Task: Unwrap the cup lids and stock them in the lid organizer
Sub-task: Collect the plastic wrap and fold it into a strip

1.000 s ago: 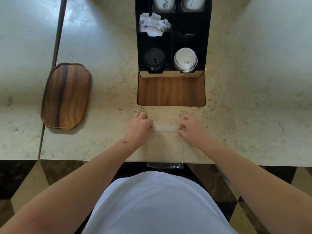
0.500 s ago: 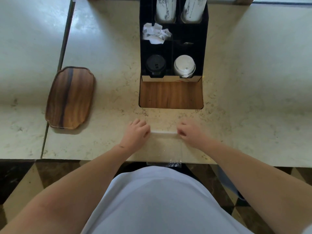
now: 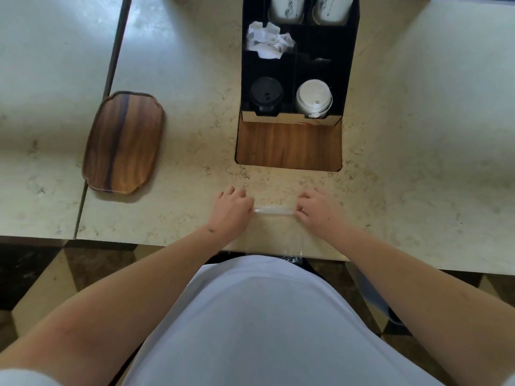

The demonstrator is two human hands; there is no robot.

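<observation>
A clear plastic wrapper (image 3: 274, 238) lies flat at the counter's near edge, its far end rolled into a thin white strip. My left hand (image 3: 232, 210) pinches the strip's left end and my right hand (image 3: 313, 208) pinches its right end. Behind them stands the black lid organizer (image 3: 349, 79) with a wooden base. Its near-left slot holds black lids (image 3: 266, 96), its near-right slot white lids (image 3: 313, 100). The wrapper's near end hangs over the counter edge, partly hidden by my white shirt.
A wooden tray (image 3: 124, 143) lies to the left on the beige stone counter (image 3: 418, 162). Crumpled white paper (image 3: 269, 40) fills a middle-left organizer slot. Two stacks of white cups (image 3: 309, 6) stand at its back. A seam divides the counter at left.
My hands have kept their grip on the rolled strip, which looks a little tighter, with less flat wrapper showing. The camera view has shifted slightly nearer and downward.
</observation>
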